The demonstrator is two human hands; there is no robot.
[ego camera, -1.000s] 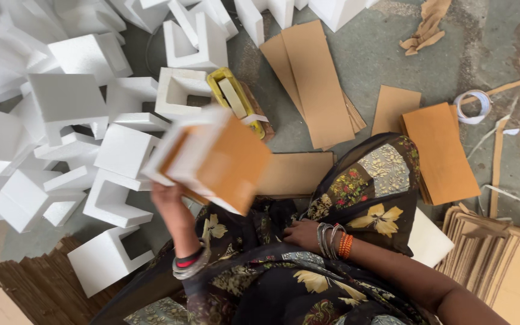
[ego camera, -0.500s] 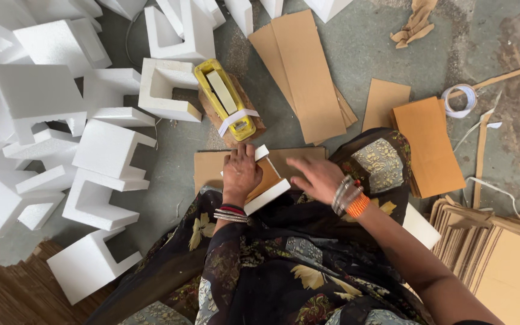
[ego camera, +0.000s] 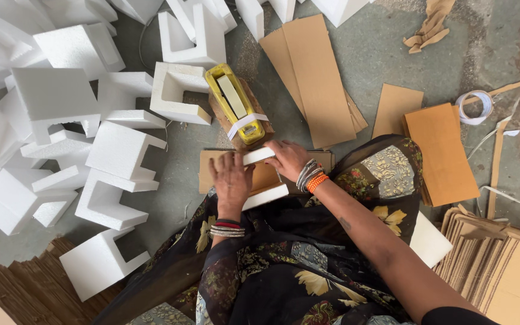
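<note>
White foam blocks (ego camera: 115,150) crowd the floor at left. My left hand (ego camera: 231,179) lies flat, fingers spread, on a cardboard piece (ego camera: 264,177) capped by two foam strips (ego camera: 265,195) — its long axis running left to right just beyond my lap. My right hand (ego camera: 288,157) curls loosely on the far strip, nearer the yellow tape dispenser (ego camera: 237,109) — just beyond. Cardboard sheets (ego camera: 440,150) lie at right.

A packing workshop floor: white foam blocks (ego camera: 118,150), cardboard sheets (ego camera: 320,78), a yellow tape dispenser (ego camera: 236,102).
</note>
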